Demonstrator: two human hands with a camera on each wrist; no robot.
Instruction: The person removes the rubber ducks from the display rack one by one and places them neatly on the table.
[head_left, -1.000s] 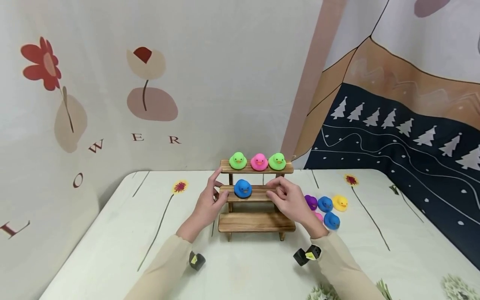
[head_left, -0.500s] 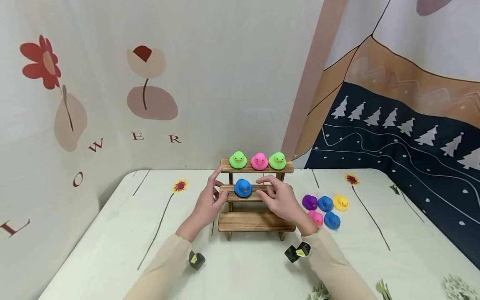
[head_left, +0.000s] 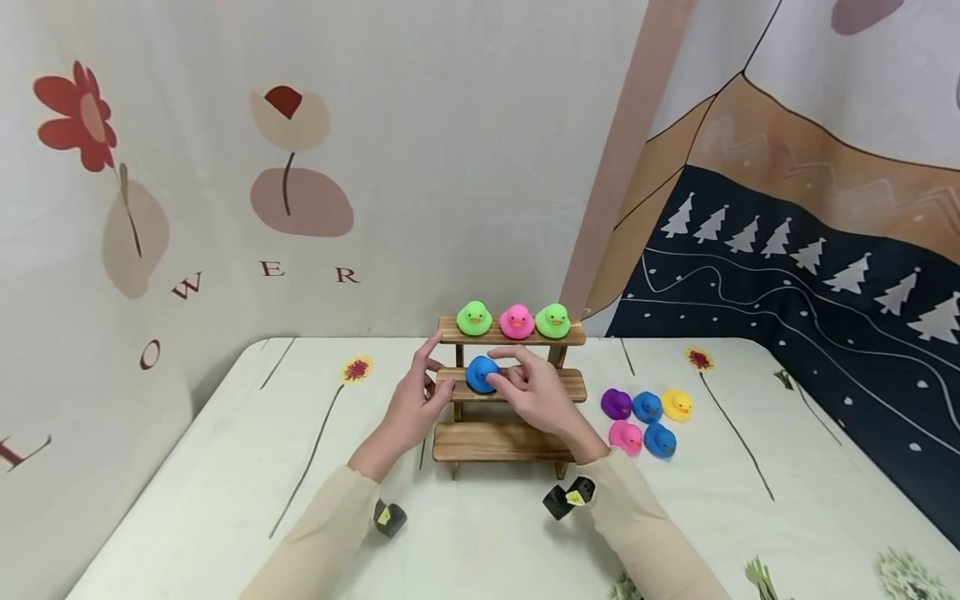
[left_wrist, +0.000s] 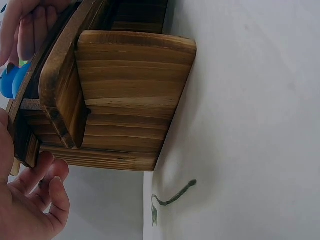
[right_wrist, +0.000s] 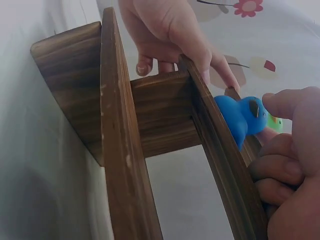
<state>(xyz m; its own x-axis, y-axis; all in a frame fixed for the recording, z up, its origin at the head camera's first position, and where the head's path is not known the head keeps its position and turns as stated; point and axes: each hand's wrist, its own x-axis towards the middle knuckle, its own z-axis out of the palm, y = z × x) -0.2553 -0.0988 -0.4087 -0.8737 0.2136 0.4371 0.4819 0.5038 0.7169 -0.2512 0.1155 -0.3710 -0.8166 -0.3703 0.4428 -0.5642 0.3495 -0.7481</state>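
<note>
- Right now, the blue duck (head_left: 478,374) sits on the wooden stand's (head_left: 495,443) middle shelf (head_left: 575,386), between both hands, nearer the right.
- Right hand (head_left: 536,395): fingers partly spread, thumb before the duck, index finger reaching behind; I cannot tell whether they grip. From them, the duck lies leftward; squat, no clear long axis.
- Left hand (head_left: 408,408): fingers bent, holding the stand's left end.

Nine toy ducks (head_left: 477,376), one tiered brown wooden stand (head_left: 487,442).
Three blue (head_left: 660,440), two green (head_left: 474,320), two pink (head_left: 517,322), one purple (head_left: 616,404), one yellow (head_left: 677,405).
</note>
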